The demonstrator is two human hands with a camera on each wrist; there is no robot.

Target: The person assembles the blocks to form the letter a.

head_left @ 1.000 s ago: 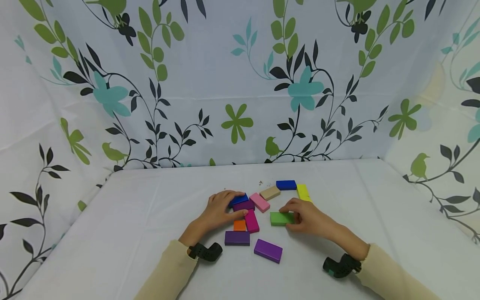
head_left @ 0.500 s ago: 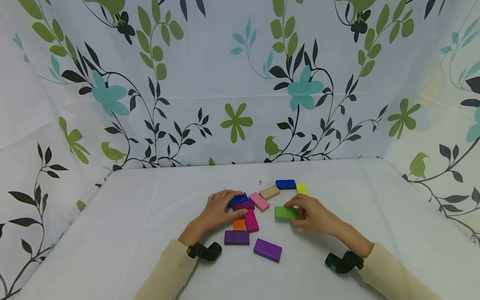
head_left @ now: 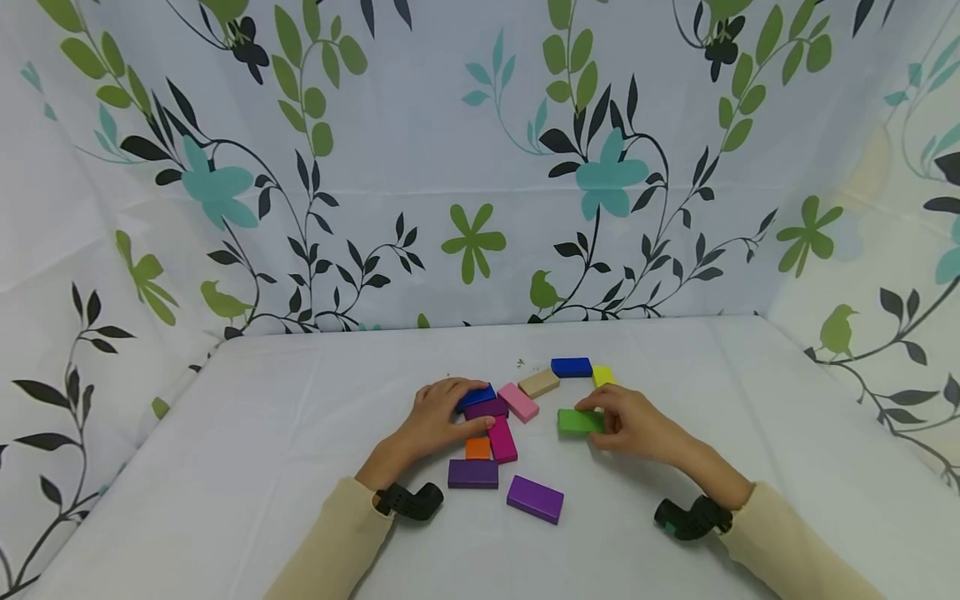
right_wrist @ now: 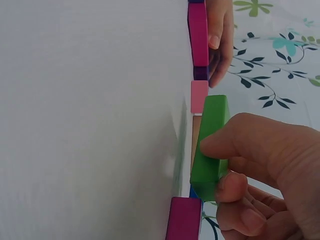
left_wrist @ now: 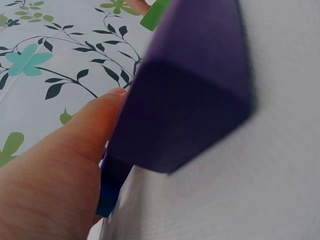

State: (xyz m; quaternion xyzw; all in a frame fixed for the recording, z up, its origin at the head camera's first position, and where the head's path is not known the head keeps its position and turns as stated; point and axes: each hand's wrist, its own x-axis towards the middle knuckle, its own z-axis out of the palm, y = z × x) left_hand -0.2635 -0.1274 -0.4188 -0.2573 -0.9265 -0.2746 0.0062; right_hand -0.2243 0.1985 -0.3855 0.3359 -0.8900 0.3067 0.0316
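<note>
My right hand [head_left: 637, 423] pinches a green block [head_left: 580, 422] by its right end. In the right wrist view its thumb lies on one face of the green block [right_wrist: 212, 145], with the fingers behind. My left hand [head_left: 438, 417] rests over the left side of a cluster of blocks, fingers relaxed. Its index finger lies along a blue block [head_left: 477, 397]; the thumb tip is right at a magenta block [head_left: 503, 440]. Between these sits a purple block [head_left: 487, 408]. An orange block [head_left: 477, 449] lies beside the magenta one, partly under the thumb.
A pink block [head_left: 518, 402], a tan block [head_left: 539, 383], another blue block [head_left: 572, 367] and a yellow block [head_left: 603, 376] lie behind. Two purple blocks, one straight [head_left: 473, 474] and one angled [head_left: 536, 499], lie nearer. A magenta block [right_wrist: 184, 220] shows low in the right wrist view.
My right hand has moved the green block right and slightly away from me, now covering more of the yellow block in the head view. The left hand stays in place.
</note>
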